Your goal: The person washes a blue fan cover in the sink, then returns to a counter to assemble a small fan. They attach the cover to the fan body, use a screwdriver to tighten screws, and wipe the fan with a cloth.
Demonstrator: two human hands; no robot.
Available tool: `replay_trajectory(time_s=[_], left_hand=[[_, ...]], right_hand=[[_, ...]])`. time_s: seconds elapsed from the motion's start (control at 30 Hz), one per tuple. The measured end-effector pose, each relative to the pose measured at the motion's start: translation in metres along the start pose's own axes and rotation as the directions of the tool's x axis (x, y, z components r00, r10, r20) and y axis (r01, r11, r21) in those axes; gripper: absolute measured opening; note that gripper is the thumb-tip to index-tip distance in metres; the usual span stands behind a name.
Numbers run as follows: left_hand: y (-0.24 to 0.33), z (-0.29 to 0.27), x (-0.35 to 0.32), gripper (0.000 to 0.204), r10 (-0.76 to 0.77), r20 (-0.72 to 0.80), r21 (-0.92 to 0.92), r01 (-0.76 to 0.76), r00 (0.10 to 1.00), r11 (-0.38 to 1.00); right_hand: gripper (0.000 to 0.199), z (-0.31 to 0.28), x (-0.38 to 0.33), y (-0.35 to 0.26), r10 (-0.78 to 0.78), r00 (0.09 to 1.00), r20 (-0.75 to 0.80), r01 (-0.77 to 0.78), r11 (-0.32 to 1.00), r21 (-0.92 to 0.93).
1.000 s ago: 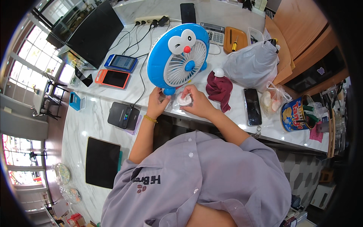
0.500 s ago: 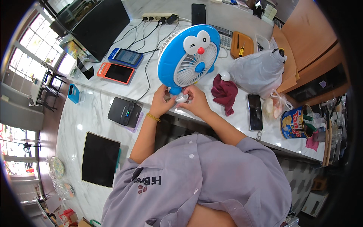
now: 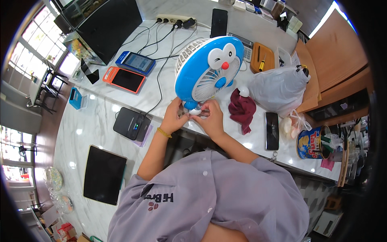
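A blue and white desk fan [image 3: 220,82] with a cartoon face and a red nose stands on the marble counter [image 3: 68,121], tilted in view. At its lower edge is a small white rounded foot [image 3: 195,111], up against the fan's blue leg. My left hand [image 3: 175,117] pinches the foot from the left, its fingers partly behind the fan. My right hand [image 3: 211,119] grips it from the right, with the thumbs almost meeting. A similar white ball [image 3: 244,92] rests by a crumpled maroon cloth [image 3: 242,111] to the right.
Right of the cloth are a phone [image 3: 272,131], a grey plastic bag [image 3: 278,86] and a blue tin [image 3: 309,143]. A brown tray [image 3: 262,56] holds a yellow screwdriver. Card terminals [image 3: 123,79], a black printer [image 3: 131,123] and a tablet [image 3: 105,174] lie left; cables run behind.
The white foot, turned with its hollow side showing before, now sits up against the fan's leg. Both hands have closed in around it. The whole view has shifted slightly.
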State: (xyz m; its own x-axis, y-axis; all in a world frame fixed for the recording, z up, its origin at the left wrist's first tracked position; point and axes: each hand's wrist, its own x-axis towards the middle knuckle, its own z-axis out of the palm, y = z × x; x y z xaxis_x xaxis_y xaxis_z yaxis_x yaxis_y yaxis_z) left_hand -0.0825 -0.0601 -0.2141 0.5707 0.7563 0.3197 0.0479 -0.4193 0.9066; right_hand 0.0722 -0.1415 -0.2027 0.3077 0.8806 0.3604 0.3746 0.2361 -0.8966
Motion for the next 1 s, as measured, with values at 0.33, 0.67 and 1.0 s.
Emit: replay_trajectory(time_s=[0.33, 0.67, 1.0], left_hand=[[0.001, 0.001, 0.004, 0.059, 0.045, -0.038, -0.019, -0.046, 0.998, 0.999], [0.001, -0.002, 0.003, 0.053, 0.032, 0.001, 0.028, -0.032, 0.999, 0.999], [-0.010, 0.003, 0.003, 0.047, 0.006, -0.043, -0.030, -0.007, 0.999, 1.000]], right_hand=[[0.040, 0.006, -0.004, 0.001, 0.011, 0.998, -0.069, -0.009, 1.000, 0.022], [0.038, 0.017, -0.002, 0.004, 0.291, 0.950, -0.109, -0.262, 0.939, 0.223], [0.028, 0.019, -0.002, -0.001, 0.118, 0.977, -0.179, -0.091, 0.984, 0.151]])
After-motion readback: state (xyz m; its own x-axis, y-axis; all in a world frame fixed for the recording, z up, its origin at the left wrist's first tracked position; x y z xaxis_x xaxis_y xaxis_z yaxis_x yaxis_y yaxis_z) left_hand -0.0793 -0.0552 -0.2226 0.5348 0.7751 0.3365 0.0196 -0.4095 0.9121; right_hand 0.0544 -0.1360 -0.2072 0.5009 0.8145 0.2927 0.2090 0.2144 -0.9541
